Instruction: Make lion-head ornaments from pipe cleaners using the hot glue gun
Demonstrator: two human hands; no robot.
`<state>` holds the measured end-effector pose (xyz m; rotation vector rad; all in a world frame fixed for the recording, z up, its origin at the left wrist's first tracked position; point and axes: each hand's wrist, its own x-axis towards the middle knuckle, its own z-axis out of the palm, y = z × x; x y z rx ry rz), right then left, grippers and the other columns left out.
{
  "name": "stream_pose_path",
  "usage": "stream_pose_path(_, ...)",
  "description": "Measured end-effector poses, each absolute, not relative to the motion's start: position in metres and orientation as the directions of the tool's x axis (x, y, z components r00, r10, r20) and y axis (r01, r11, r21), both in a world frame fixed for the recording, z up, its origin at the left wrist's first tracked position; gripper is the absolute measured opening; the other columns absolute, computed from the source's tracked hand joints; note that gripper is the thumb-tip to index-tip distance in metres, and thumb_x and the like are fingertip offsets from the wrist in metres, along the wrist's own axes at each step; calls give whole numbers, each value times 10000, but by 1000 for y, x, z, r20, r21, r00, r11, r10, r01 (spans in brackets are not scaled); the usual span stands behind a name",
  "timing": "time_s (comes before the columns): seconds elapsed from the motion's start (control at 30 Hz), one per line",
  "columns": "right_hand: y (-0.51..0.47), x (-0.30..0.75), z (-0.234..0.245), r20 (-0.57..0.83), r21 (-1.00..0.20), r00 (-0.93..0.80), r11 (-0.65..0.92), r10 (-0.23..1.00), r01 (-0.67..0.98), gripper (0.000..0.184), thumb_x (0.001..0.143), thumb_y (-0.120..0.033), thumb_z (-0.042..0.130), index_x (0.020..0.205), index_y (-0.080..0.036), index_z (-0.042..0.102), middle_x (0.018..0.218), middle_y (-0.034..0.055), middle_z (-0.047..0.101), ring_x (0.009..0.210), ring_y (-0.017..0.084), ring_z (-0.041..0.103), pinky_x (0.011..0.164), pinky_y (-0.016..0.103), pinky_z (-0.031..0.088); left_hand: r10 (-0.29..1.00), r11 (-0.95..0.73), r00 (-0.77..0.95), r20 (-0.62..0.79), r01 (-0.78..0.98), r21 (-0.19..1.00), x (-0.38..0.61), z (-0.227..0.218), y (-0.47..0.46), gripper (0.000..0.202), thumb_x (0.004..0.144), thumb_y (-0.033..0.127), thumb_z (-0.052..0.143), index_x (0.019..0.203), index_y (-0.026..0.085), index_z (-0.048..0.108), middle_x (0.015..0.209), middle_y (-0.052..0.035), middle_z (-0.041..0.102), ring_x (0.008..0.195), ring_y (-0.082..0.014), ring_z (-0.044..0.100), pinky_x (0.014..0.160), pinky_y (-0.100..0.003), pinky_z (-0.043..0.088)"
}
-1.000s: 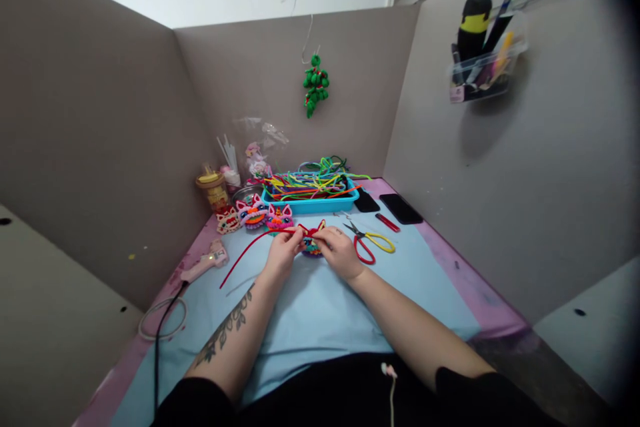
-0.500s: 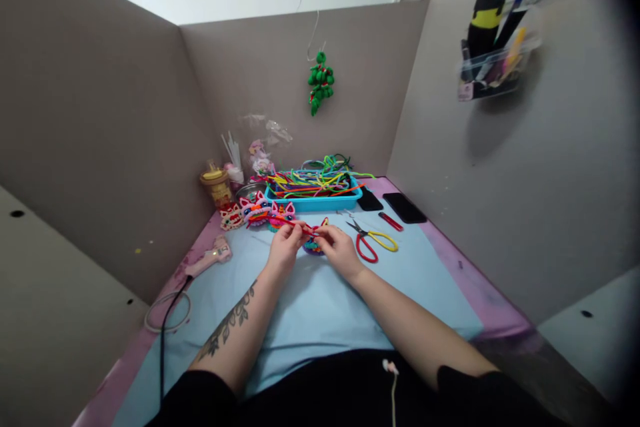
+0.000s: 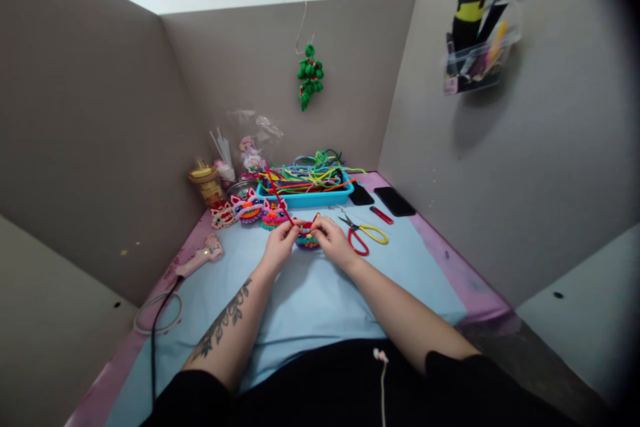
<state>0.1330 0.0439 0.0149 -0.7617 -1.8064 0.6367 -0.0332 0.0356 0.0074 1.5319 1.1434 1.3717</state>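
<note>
A red pipe cleaner (image 3: 281,197) runs between my hands, its long end slanting up and away to the left. My left hand (image 3: 280,245) pinches it with thumb and fingertips. Opposite, my right hand (image 3: 334,241) pinches the same strip near its other end, and a short bend of it shows between the hands. Just behind and below the fingertips is a colourful pipe-cleaner animal head (image 3: 307,242), partly hidden by the hands. Three similar heads stand farther left: a cream and red one (image 3: 223,215), a pink and orange one (image 3: 248,207) and a pink and teal one (image 3: 275,214).
Behind lies a blue tray (image 3: 310,201) heaped with pipe cleaners. To the right are scissors (image 3: 359,235), a red-handled tool (image 3: 382,215) and a black phone (image 3: 395,201). A pink glue gun (image 3: 203,255) with its cord lies left. Grey partitions (image 3: 240,53) enclose the table.
The red pipe cleaner's long end has swung from lying low to the left to pointing up. My hands have moved slightly apart, and the view has shifted a little.
</note>
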Motion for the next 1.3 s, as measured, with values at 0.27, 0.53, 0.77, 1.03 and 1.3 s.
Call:
stream_pose_path(0.27,44,133,13,623,-673,-321,697,714,247,107,815,-148,452,734,-196,502,740,19,504,751,169,478,718,298,384,963,-268,-4,270,110,957,-31,13,33,300,733,399,604,873,141,666,823,-51,665,780,-174,587,735,-287,456)
stream_pose_path(0.53,45,133,11,633,-608,-404,747,660,269,120,822,-139,454,751,-202,527,744,21,519,760,171,477,727,297,386,979,-200,-87,186,-207,958,-35,20,34,345,685,456,650,838,152,592,719,-22,617,691,-137,593,714,-306,489)
stream_pose_path(0.77,51,134,8,618,-676,-332,697,713,240,101,813,-177,501,724,-193,546,765,22,538,781,165,503,744,300,399,949,-315,114,294,309,898,-35,10,35,280,735,398,586,787,144,691,723,-34,663,678,-158,572,630,-248,448)
stream_pose_path(1.03,50,131,9,567,-734,-298,635,768,240,104,787,-164,497,701,-179,554,789,37,542,794,176,515,753,325,416,924,-377,222,311,395,838,-27,17,27,238,755,356,557,725,163,693,684,-25,660,639,-157,559,611,-250,436)
stream_pose_path(1.3,50,129,4,448,-864,-284,492,848,106,61,744,-198,549,738,-168,603,746,20,567,712,150,546,668,291,461,912,-346,332,243,300,889,-27,23,23,327,803,414,503,656,143,614,616,-9,573,575,-125,489,539,-225,385)
